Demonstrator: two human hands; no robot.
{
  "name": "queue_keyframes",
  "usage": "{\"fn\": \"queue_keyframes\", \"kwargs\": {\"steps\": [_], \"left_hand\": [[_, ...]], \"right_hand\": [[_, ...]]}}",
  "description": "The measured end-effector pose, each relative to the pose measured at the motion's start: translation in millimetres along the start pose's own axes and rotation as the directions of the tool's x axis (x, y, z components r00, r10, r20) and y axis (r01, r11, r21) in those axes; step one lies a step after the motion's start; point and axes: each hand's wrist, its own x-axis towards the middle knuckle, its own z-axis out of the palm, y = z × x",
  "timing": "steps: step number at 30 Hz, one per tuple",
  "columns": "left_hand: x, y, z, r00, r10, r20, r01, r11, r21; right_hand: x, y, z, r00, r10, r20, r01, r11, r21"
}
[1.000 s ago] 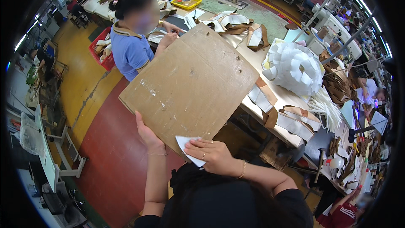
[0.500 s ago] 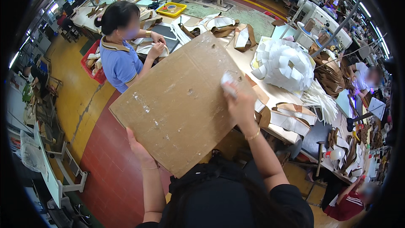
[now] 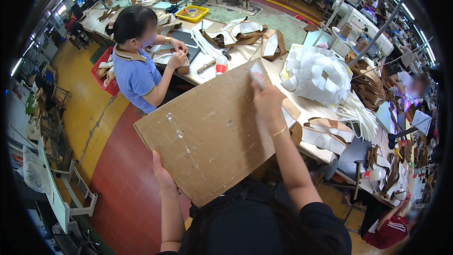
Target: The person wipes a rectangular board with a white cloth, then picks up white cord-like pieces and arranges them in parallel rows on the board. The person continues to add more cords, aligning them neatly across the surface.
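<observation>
A wide brown board [image 3: 203, 134], scuffed and flecked with white, is held up tilted in front of me. My left hand [image 3: 163, 175] grips its lower left edge, thumb showing along the side and the other fingers hidden behind it. Near the far right corner, my right hand [image 3: 270, 106] is closed around a small white wad [image 3: 257, 74] that lies against the board's face. Motion blurs the wad, so whether it is cloth or paper is unclear.
Beyond the board is a worktable with a red-labelled bottle [image 3: 221, 64], a hammer [image 3: 206, 67], brown-and-white cut pieces [image 3: 238, 33] and a heap of white pieces [image 3: 317, 72]. A co-worker in a blue shirt [image 3: 137, 73] sits at the left, beside a red basket [image 3: 112, 86].
The board's far edge has dropped toward me, uncovering the bottle and hammer on the table. My right hand, with the white wad, has moved closer to the board's far corner.
</observation>
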Motion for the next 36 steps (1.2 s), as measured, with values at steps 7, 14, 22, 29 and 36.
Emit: {"fn": "queue_keyframes", "kwargs": {"steps": [7,14,22,29,36], "left_hand": [[-6.9,-1.0,-13.9,0.996,-0.086,-0.031,0.088,0.995,0.045],[-6.1,-1.6,-6.8,0.989,-0.145,0.039,0.146,0.989,-0.036],[-1.9,10.4,-7.1,0.997,-0.066,0.032,0.064,0.996,0.068],[3.0,-6.5,-12.6,0.998,-0.051,0.021,0.047,0.988,0.145],[-9.9,5.6,0.8,0.99,-0.142,0.017,0.139,0.985,0.102]], "right_hand": [[-25.5,5.2,-27.0,0.821,-0.308,0.481,-0.13,0.72,0.682],[19.8,45.7,11.9,0.992,0.024,-0.122,-0.017,0.998,0.062],[-72.5,-76.1,28.7,0.932,-0.355,0.074,0.306,0.88,0.364],[-134.7,-110.5,6.3,0.715,-0.652,0.251,0.53,0.741,0.414],[-71.8,-139.1,-32.8,0.414,-0.608,0.677,0.359,0.793,0.492]]}}
